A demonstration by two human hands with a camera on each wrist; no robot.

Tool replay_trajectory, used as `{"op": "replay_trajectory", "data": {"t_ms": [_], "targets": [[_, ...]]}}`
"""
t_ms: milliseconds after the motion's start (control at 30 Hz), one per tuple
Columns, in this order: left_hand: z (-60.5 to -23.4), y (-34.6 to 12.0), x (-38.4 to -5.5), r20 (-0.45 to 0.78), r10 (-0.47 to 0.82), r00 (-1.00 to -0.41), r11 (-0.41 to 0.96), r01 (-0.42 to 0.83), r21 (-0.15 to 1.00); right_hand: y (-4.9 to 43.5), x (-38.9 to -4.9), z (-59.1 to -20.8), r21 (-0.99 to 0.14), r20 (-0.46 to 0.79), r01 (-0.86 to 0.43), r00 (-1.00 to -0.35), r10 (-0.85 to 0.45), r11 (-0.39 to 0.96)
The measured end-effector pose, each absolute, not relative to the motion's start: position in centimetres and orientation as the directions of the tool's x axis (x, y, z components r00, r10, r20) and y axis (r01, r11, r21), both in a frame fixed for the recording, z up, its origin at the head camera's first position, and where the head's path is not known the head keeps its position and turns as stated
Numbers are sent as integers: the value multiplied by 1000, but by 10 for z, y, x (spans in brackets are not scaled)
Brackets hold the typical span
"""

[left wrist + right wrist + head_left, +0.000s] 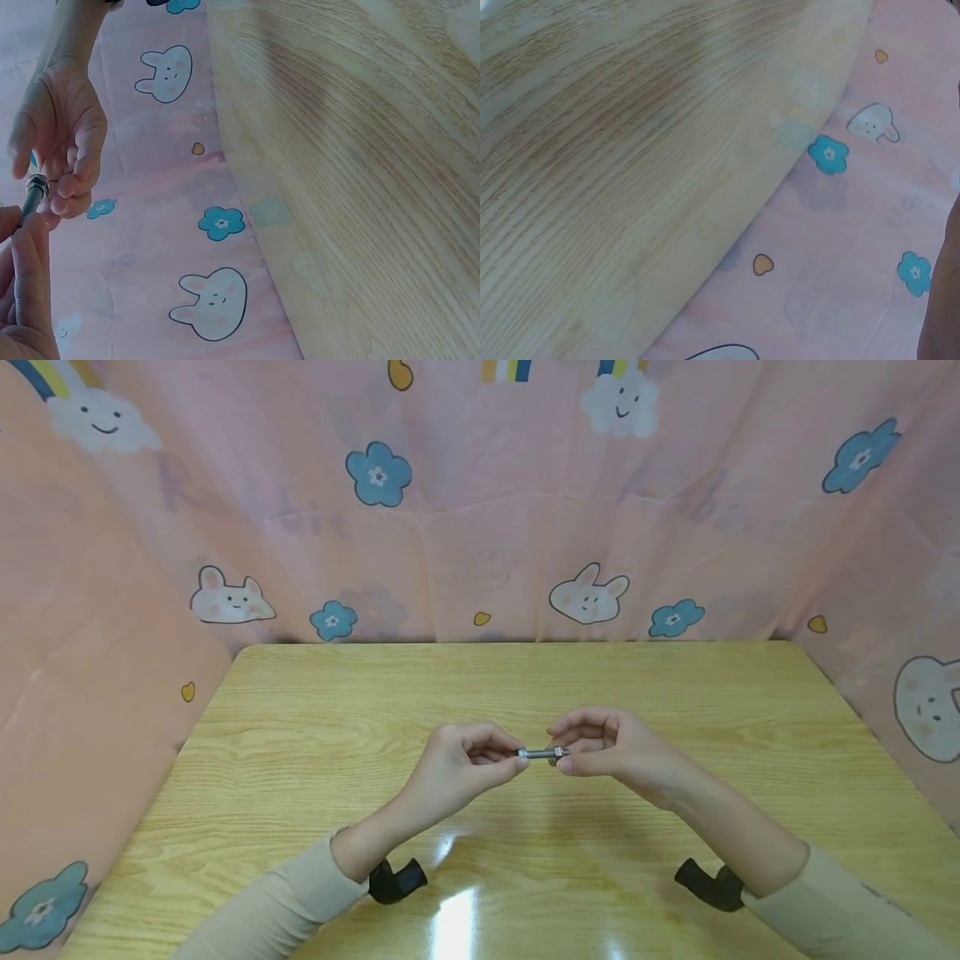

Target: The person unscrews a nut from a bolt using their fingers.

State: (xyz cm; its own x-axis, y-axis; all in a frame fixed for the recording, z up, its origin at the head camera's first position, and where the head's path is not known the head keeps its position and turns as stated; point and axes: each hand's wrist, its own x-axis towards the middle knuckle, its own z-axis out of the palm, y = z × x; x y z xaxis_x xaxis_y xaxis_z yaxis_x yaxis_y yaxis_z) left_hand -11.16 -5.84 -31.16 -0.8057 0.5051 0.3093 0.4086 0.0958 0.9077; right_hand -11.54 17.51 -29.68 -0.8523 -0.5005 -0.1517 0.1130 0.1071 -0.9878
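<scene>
A silver bolt (537, 754) lies level between my two hands above the table. My left hand (468, 760) pinches one end of it between thumb and fingertips. At the other end a nut (558, 753) sits on the bolt, and my right hand (618, 747) has its thumb and curled fingers around it. In the left wrist view, the threaded shank (30, 202) rises from the left fingertips to the nut (37, 184), beside the right hand's thumb and fingers. Only a sliver of the right hand (939, 300) shows in the right wrist view.
Beneath both hands is a wood-grain table (337, 710). A pink curtain (465, 543) printed with rabbits, clouds and flowers hangs behind it and at both sides. Black wrist mounts (397, 881) stick out from the two forearms.
</scene>
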Motion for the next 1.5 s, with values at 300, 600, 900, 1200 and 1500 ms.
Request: {"op": "replay_trajectory", "data": {"t_ms": [300,600,900,1200,1500], "targets": [[-312,-58,-112,316,502,-805,97,415,905,172,-115,-294,-978,-198,142,-854,-481,151],[-313,-58,-111,300,502,-811,100,399,911,173,-114,-297,-981,-187,138,-861,-473,136],[-312,-59,-111,308,505,-806,86,402,911,174,-113,-297,-984,-173,135,-858,-484,113],[-312,-58,-112,316,499,-807,94,413,906,172,-114,-293,-980,-187,131,-872,-452,153],[-313,-59,-112,298,499,-814,98,394,914,172,-114,-296,-985,-152,96,-871,-466,142]]}}
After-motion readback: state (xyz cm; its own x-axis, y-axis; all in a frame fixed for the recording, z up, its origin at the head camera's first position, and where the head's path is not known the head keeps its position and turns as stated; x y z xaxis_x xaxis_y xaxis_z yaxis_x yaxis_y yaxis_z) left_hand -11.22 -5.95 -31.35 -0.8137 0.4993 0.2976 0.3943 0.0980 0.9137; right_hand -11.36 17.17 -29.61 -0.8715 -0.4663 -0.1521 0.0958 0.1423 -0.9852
